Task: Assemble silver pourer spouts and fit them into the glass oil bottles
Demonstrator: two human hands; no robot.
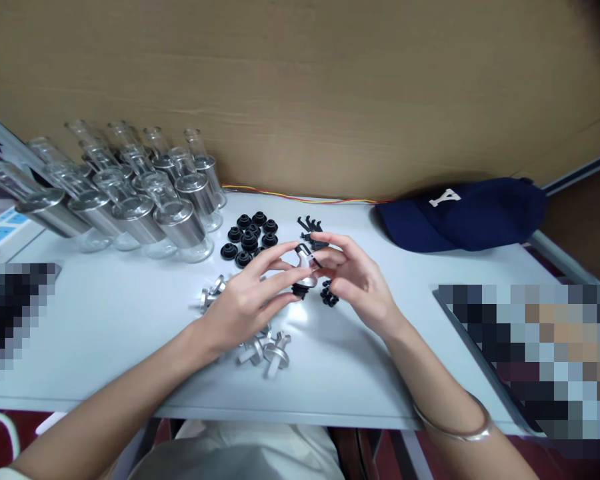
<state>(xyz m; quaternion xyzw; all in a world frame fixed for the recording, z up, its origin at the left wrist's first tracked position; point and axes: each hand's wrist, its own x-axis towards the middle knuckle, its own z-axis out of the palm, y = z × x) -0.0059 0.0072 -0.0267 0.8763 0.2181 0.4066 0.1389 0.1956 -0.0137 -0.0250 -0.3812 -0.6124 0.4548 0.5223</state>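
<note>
Just above the table, my left hand (240,300) pinches a silver bottle pourer (307,276) between its fingers and thumb. A ribbed black stopper (300,291) sits at the lower end of the pourer. Across its top lies a small black lever (304,249). My right hand (363,283) has its curled fingertips at this lever, its thumb apart below; the exact contact is partly hidden. Black curved levers (310,224) lie behind my hands, and small black parts (329,293) lie under my right hand. Silver pourer bodies (279,353) are scattered below my left hand.
Several glass bottles with metal sleeves (180,223) stand at the left. Ribbed black stoppers (250,240) are grouped mid-table. A navy cap (470,213) rests at the back right; a blurred-out flat object (525,360) is at the right. Thin wires (300,198) run along the back edge.
</note>
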